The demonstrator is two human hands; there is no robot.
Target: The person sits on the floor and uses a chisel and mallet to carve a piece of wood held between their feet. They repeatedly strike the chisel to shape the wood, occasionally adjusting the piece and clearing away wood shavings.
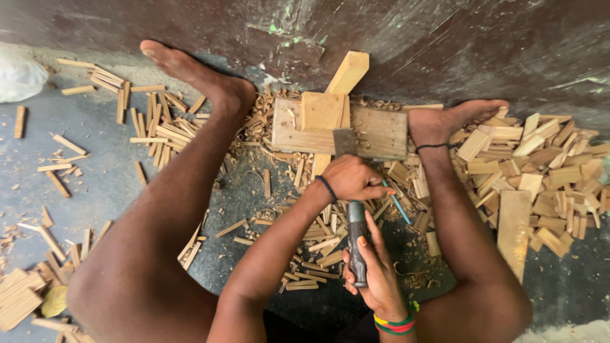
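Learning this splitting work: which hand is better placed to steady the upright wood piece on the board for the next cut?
Left hand: it already rests at the wood piece on the board. The right hand is shut on the knife handle.

Person seated on the floor (108, 159), legs spread. Right hand (375, 267) grips the dark handle of a cleaver (352, 209); its blade rests on an upright wood piece (322, 114) over a flat board (381, 130). Left hand (352, 178) steadies the piece. Split wood sticks (540, 171) lie piled either side.

Soft even daylight, sharp, edge-warped.
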